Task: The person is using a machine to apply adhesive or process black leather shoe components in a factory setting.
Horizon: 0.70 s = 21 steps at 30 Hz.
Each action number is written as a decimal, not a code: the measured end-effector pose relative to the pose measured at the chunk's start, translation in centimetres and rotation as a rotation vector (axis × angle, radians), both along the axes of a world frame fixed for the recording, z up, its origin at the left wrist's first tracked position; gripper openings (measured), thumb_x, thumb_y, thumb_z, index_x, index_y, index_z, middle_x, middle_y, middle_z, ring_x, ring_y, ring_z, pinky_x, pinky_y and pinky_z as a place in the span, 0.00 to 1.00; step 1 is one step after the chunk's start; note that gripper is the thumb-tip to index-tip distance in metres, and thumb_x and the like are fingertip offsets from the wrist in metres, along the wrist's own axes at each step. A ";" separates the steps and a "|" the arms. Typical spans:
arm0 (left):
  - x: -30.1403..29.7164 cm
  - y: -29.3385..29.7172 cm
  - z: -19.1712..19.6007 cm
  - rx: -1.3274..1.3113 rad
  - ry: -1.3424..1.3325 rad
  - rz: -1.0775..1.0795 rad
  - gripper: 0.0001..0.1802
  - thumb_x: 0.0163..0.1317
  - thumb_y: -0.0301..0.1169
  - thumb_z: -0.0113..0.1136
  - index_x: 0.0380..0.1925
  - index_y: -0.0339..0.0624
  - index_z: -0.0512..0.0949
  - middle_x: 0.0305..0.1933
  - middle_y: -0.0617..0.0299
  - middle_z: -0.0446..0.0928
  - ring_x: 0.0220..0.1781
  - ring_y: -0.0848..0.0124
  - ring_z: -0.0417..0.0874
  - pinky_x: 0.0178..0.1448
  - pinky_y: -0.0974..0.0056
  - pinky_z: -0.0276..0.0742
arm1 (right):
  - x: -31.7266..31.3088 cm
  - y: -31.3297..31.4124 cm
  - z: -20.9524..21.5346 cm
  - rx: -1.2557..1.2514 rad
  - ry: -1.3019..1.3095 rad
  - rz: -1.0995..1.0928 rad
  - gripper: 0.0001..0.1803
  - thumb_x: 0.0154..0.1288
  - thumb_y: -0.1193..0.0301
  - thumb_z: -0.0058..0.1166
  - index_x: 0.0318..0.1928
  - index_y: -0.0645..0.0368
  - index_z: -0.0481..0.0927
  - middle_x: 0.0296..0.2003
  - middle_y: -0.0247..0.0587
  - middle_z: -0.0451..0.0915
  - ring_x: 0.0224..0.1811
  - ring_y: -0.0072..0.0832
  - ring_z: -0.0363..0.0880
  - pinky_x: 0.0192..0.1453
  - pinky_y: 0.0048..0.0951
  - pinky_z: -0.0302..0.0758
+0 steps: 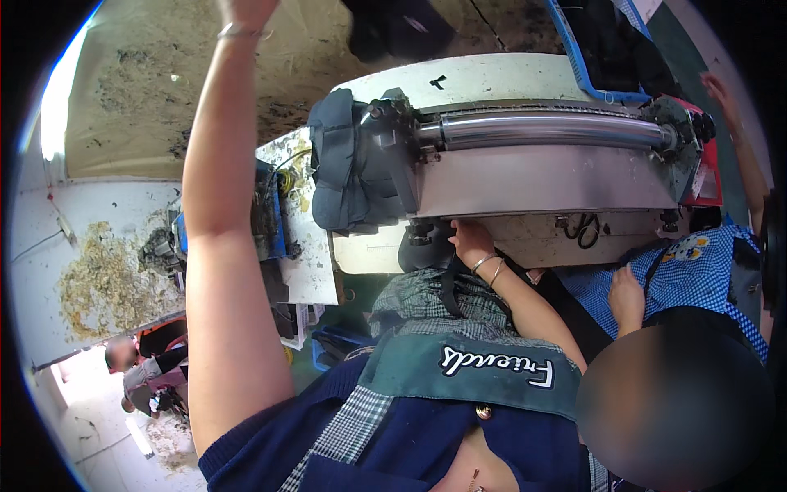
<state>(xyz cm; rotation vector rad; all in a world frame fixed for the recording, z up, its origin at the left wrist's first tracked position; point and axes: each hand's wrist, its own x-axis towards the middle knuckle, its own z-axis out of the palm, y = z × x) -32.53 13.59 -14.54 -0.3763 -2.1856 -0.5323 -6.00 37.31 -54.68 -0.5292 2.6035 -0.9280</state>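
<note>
My left arm stretches far forward, and my left hand (246, 8) is cut off at the top edge, fingers out of sight. To its right, a blurred black piece (402, 31), apparently cloth, appears apart from the visible part of that hand. My right hand (473, 242) is low at the front edge of a roller machine (541, 180). Its fingers are curled at the edge of a dark fabric piece (426, 252) above my lap. The machine has a shiny steel roller (557, 131) across its top. Stacked black padded pieces (336, 164) lie at its left end.
A blue crate (578, 61) with black pieces stands behind the machine at the right. Black-handled scissors (586, 231) are below the machine front. A co-worker in a blue checked apron (697, 262) sits close on my right. Another person (147, 377) is far left.
</note>
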 end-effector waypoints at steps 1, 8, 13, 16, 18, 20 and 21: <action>1.5 -2.3 0.1 -0.056 -0.005 -0.003 0.16 0.49 0.19 0.62 0.42 0.35 0.80 0.40 0.48 0.82 0.42 0.62 0.84 0.48 0.62 0.78 | 0.1 -0.1 0.2 -0.001 0.003 0.012 0.16 0.55 0.64 0.63 0.41 0.56 0.75 0.35 0.47 0.81 0.41 0.45 0.80 0.45 0.43 0.75; 12.8 -9.6 -11.1 -0.226 -0.143 -0.070 0.24 0.45 0.10 0.52 0.37 0.48 0.83 0.41 0.61 0.84 0.53 0.60 0.82 0.56 0.56 0.74 | 0.9 0.0 1.3 0.136 -0.031 0.056 0.17 0.55 0.62 0.63 0.43 0.53 0.76 0.39 0.43 0.81 0.50 0.42 0.75 0.58 0.45 0.65; 25.8 -15.1 -30.6 -0.109 -0.914 0.079 0.21 0.44 0.19 0.62 0.39 0.53 0.83 0.56 0.57 0.78 0.63 0.60 0.73 0.66 0.43 0.58 | 1.6 0.0 1.9 0.147 0.071 0.104 0.17 0.54 0.64 0.63 0.45 0.50 0.77 0.36 0.40 0.81 0.48 0.41 0.75 0.60 0.46 0.61; 29.7 -12.2 -32.4 -0.211 -1.100 0.274 0.21 0.46 0.29 0.69 0.44 0.59 0.82 0.73 0.52 0.54 0.74 0.50 0.53 0.66 0.36 0.52 | 2.3 0.9 2.8 0.009 0.157 0.078 0.14 0.54 0.66 0.62 0.42 0.51 0.80 0.35 0.40 0.81 0.47 0.43 0.74 0.59 0.45 0.62; 29.8 -11.6 -32.1 -0.218 -1.084 0.311 0.23 0.45 0.29 0.69 0.45 0.60 0.81 0.72 0.50 0.55 0.73 0.49 0.54 0.66 0.37 0.51 | 2.6 1.9 3.9 -0.124 0.165 0.133 0.09 0.53 0.68 0.62 0.34 0.56 0.80 0.32 0.41 0.80 0.44 0.41 0.75 0.53 0.41 0.68; 29.5 -10.8 -30.7 -0.223 -1.052 0.349 0.26 0.45 0.27 0.67 0.49 0.59 0.78 0.69 0.47 0.59 0.70 0.46 0.56 0.67 0.38 0.49 | 1.8 3.3 6.3 -0.230 0.014 0.224 0.09 0.53 0.68 0.62 0.33 0.58 0.80 0.31 0.41 0.79 0.41 0.42 0.75 0.49 0.39 0.70; 29.1 -10.0 -29.4 -0.180 -0.994 0.353 0.23 0.47 0.25 0.64 0.47 0.55 0.78 0.64 0.51 0.65 0.68 0.49 0.60 0.66 0.41 0.53 | 1.4 4.1 8.1 -0.337 -0.135 0.303 0.09 0.53 0.68 0.62 0.31 0.60 0.80 0.29 0.41 0.78 0.38 0.42 0.75 0.45 0.37 0.73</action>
